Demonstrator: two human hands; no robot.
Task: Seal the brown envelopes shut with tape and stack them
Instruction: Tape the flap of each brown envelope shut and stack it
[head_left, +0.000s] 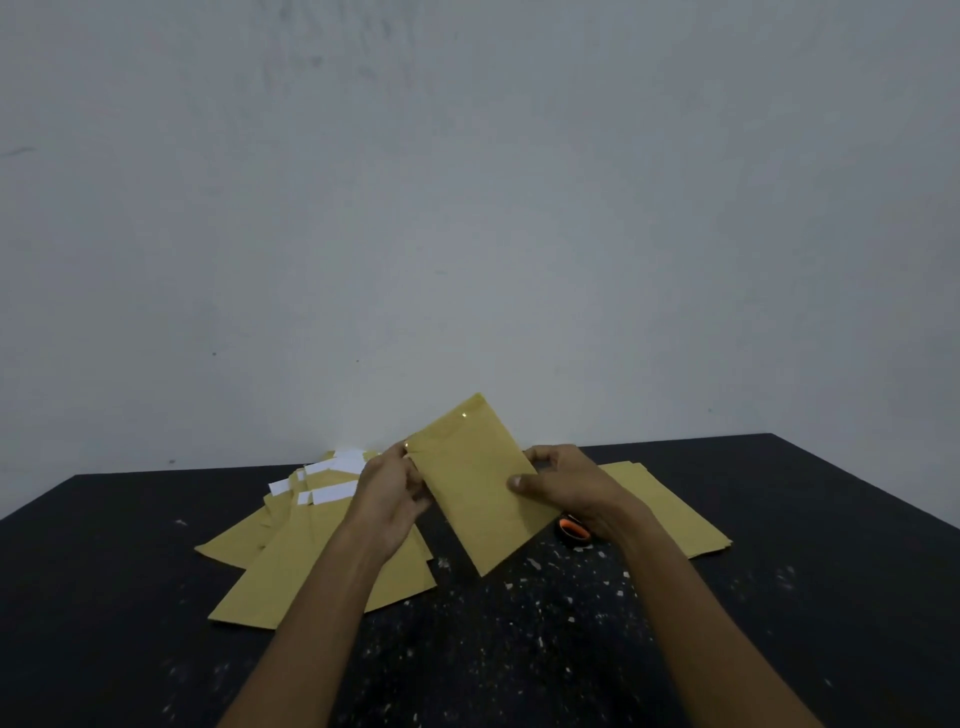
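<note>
Beneath the right hand (566, 486), an orange-black object (574, 533) hides.

Left hand (393, 487), right hand (567, 482) grip tilted envelope (475, 496)

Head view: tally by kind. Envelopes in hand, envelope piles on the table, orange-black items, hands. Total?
Held envelope: 1
Piles: 2, left pile and right pile
Orange-black item: 1
Hands: 2, left hand and right hand
Total: 6
</note>
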